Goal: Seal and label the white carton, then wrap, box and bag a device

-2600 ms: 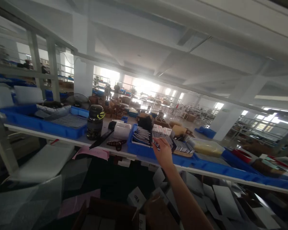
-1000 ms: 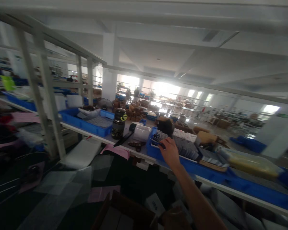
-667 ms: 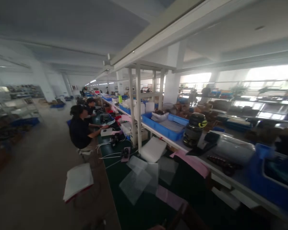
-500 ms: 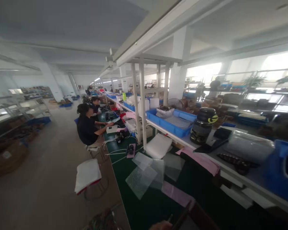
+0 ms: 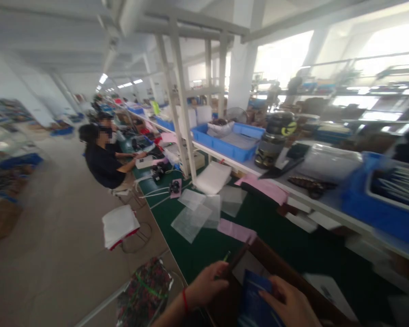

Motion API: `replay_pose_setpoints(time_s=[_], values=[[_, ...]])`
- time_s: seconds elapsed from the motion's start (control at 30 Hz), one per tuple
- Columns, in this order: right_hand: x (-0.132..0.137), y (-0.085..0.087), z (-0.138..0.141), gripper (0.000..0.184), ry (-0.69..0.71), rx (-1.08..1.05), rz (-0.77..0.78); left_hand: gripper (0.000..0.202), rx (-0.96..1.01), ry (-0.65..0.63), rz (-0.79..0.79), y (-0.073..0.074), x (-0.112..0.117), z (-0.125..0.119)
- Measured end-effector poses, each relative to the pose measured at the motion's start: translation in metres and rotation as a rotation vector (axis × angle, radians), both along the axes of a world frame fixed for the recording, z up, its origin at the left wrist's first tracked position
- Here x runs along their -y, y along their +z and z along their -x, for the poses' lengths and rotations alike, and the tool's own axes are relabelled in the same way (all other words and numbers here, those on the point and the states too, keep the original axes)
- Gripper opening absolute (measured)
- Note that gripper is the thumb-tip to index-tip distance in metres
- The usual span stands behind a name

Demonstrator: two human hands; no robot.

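So the right hand point(image 5: 288, 302) has a flat blue packet point(image 5: 255, 295) pinched between thumb and fingers, and that packet is tipped over the open top of a brown cardboard box point(image 5: 279, 261), low in the near part of the view. Can't tell if its lower end touches anything inside. The left hand point(image 5: 207, 284), red band point(image 5: 184, 300) on the wrist, is curled up at the box's left rim. A thin pen-like thing point(image 5: 227, 255) pokes up just past those fingers, but I honestly can't tell whether they're clamped on that, on the cardboard or on neither.

The box sits on a green tabletop point(image 5: 197, 256). Just beyond it there's a pink sheet point(image 5: 236, 230), then some overlapping clear sheets point(image 5: 191, 222) and a white stack point(image 5: 213, 177) farther off. Up on the raised shelf to the right: a blue tray point(image 5: 221, 144) at the far end, a dark bottle point(image 5: 271, 145), a brown strap-like piece point(image 5: 310, 184), and a blue bin point(image 5: 357, 202) nearest, with thin packets point(image 5: 398, 184) standing in it.

Over on the left, a stool point(image 5: 121, 225) with a white cover, and past it a seated co-worker point(image 5: 104, 159) in a dark top at the same bench
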State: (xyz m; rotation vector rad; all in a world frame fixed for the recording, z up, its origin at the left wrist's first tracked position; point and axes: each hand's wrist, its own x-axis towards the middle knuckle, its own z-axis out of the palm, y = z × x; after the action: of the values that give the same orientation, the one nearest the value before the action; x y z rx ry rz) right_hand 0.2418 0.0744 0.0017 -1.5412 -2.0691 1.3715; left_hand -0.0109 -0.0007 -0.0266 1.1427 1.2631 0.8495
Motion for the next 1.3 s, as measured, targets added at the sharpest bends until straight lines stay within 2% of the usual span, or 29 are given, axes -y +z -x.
replay_pose_setpoints(time_s=[0.07,0.17,0.3,0.43,0.5,0.7,0.9,0.97,1.03,1.1,1.2,1.3], values=[[0.006,0.009,0.009,0.006,0.043,0.008,-0.050,0.050,-0.021,0.001,-0.010,0.006,-0.002,0.000],[0.006,0.014,0.012,0.009,0.052,0.073,-0.069,0.053,-0.016,0.033,0.038,0.002,-0.008,0.002],[0.007,0.013,0.003,0.010,0.075,0.197,-0.085,0.056,-0.034,0.044,0.078,-0.002,-0.011,0.004],[0.004,0.017,-0.013,0.037,0.170,0.217,-0.106,0.057,-0.041,0.060,0.089,0.003,-0.011,0.005],[-0.002,0.024,-0.023,0.043,0.151,0.244,-0.149,0.058,-0.034,0.050,0.101,0.004,-0.012,0.004],[-0.017,0.048,-0.042,0.025,0.037,0.278,-0.213,0.060,-0.042,0.048,0.107,0.003,-0.013,0.004],[-0.015,0.042,-0.034,0.034,0.030,0.132,-0.238,0.060,-0.052,0.058,0.099,-0.002,-0.013,0.005],[-0.009,0.041,-0.043,0.032,-0.095,0.066,-0.326,0.060,-0.065,0.070,0.097,-0.005,-0.011,0.006],[0.003,0.039,-0.062,0.025,-0.307,0.022,-0.443,0.061,-0.072,0.071,0.087,-0.007,-0.009,0.008],[0.022,0.033,-0.086,0.026,-0.531,0.010,-0.513,0.062,-0.085,0.062,0.048,-0.006,-0.008,0.010],[0.057,0.015,-0.116,0.032,-0.750,-0.008,-0.404,0.058,-0.142,0.026,-0.041,0.002,-0.013,0.012],[0.081,-0.003,-0.124,0.040,-0.833,-0.066,-0.252,0.050,-0.281,-0.049,-0.143,0.012,-0.021,0.012]])
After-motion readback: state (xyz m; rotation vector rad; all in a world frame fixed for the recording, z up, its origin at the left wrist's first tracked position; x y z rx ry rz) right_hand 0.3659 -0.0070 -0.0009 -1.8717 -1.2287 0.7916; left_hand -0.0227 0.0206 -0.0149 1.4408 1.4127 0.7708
